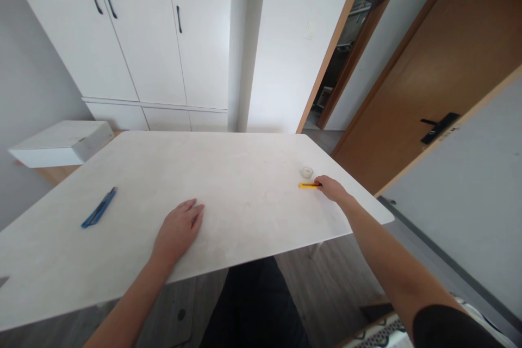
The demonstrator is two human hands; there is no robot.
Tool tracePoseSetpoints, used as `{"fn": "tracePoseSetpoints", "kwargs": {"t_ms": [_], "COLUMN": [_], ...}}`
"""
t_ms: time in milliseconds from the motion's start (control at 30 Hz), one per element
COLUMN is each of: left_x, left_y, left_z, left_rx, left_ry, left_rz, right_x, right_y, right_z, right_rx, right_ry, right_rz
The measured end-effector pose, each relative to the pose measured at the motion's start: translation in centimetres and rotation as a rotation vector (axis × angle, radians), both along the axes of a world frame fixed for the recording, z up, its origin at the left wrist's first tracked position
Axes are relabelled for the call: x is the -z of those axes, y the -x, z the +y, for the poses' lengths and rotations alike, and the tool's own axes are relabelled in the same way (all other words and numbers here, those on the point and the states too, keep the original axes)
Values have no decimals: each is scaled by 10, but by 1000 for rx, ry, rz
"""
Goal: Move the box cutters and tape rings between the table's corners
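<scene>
Yellow utility knife (309, 185): slim, with a dark strip along its body, lying flat on the white desk (228, 185) near the far right corner, long axis roughly parallel to the near edge. Its right end meets the fingertips of the right hand (332, 189); the rest of the body extends leftward, clear of the hand. The grip of this hand is partly closed at the knife's end, fingers curled onto it; whether it has truly pinched the knife cannot be told from this view. The knife rests on the desk, not lifted.

Small clear round container (306, 172): stands just beyond the knife, apart from it and from the hand. Contents cannot be made out.

Left hand (178, 228): palm down, fingers spread flat on the desk near the front edge, open and holding nothing, well apart from the knife.

Blue utility knife (99, 208): lies diagonally toward the left side of the desk, well apart from both hands.

White box (61, 142): sits beyond the desk's left corner, against the wall; closed, interior not visible.

White cupboards (134, 27): doors shut, behind the desk.
</scene>
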State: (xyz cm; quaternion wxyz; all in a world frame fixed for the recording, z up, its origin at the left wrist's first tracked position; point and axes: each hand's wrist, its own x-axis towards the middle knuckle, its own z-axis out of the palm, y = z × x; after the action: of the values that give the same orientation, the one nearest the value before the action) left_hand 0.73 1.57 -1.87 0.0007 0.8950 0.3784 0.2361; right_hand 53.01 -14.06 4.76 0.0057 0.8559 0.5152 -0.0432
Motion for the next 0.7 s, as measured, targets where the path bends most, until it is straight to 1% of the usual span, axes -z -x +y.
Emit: {"fn": "tracePoseSetpoints", "kwargs": {"t_ms": [100, 200, 267, 333, 400, 533, 633, 700], "left_x": [0, 0, 0, 0, 1, -1, -7, -11], "left_y": [0, 0, 1, 0, 0, -2, -4, -5], "left_z": [1, 1, 1, 2, 2, 0, -6, -10], "left_rx": [-1, -1, 1, 4, 7, -2, -22, -43], "left_ry": [11, 18, 15, 9, 0, -8, 17, 46], "left_rz": [1, -1, -3, -9, -13, 6, 18, 5], "right_x": [6, 6, 4, 3, 4, 11, 11, 6], "right_y": [-3, -2, 6, 23, 48, 113, 165, 204], "right_z": [0, -2, -4, -7, -8, 0, 23, 50], "right_rx": [-5, 20, 36, 13, -57, -210, -286, -354], "right_ry": [-20, -73, -116, -150, -175, -174, -182, -197], "right_rz": [9, 19, 25, 37, 78, 169, 169, 182]}}
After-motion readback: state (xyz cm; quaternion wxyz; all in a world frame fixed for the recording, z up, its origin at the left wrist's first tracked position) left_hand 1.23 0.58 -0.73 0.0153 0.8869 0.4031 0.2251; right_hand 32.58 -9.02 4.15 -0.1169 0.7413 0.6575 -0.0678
